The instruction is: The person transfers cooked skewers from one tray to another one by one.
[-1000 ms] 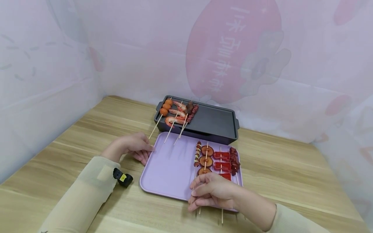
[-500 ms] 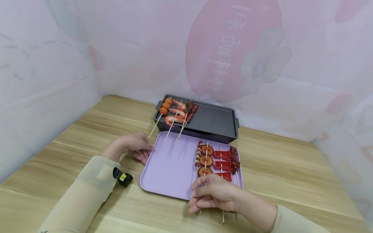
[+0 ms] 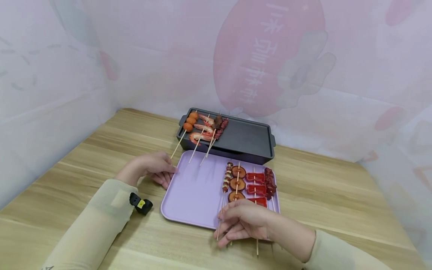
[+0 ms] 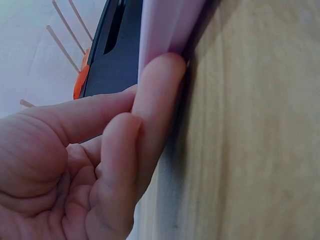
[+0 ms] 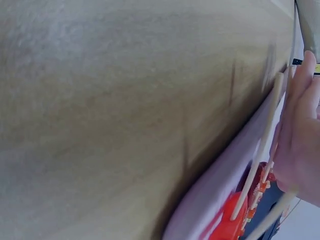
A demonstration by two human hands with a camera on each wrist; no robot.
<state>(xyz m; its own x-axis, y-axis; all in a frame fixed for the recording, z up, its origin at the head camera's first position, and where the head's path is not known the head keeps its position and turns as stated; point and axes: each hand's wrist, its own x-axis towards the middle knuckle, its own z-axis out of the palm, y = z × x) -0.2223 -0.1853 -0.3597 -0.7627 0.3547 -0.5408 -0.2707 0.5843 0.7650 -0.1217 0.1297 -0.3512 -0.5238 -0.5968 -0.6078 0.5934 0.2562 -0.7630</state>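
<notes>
My left hand (image 3: 158, 170) pinches the left rim of a lilac tray (image 3: 194, 195), and the left wrist view shows a fingertip against the tray's side, low over the wood. Over the tray's front edge, my right hand (image 3: 243, 221) holds the thin stick of a skewer threaded with small brown and pale pieces (image 3: 226, 180). To its right on the tray are a skewer of mushroom slices (image 3: 237, 184), one of red flat pieces (image 3: 255, 189) and one of dark red meat (image 3: 269, 183). My right hand hides the lower parts of some sticks.
Behind the tray stands a black grill (image 3: 248, 139). Its left half bears orange balls (image 3: 191, 120), shrimp (image 3: 203, 129) and meat skewers (image 3: 221, 127), their sticks jutting over the tray. A printed cloth (image 3: 162, 67) hangs behind the wooden table (image 3: 320, 195).
The right hand and its skewer have shifted slightly; the skewer's top swung right, then back left. My left hand keeps its hold on the tray rim. The whole view has tilted a little.
</notes>
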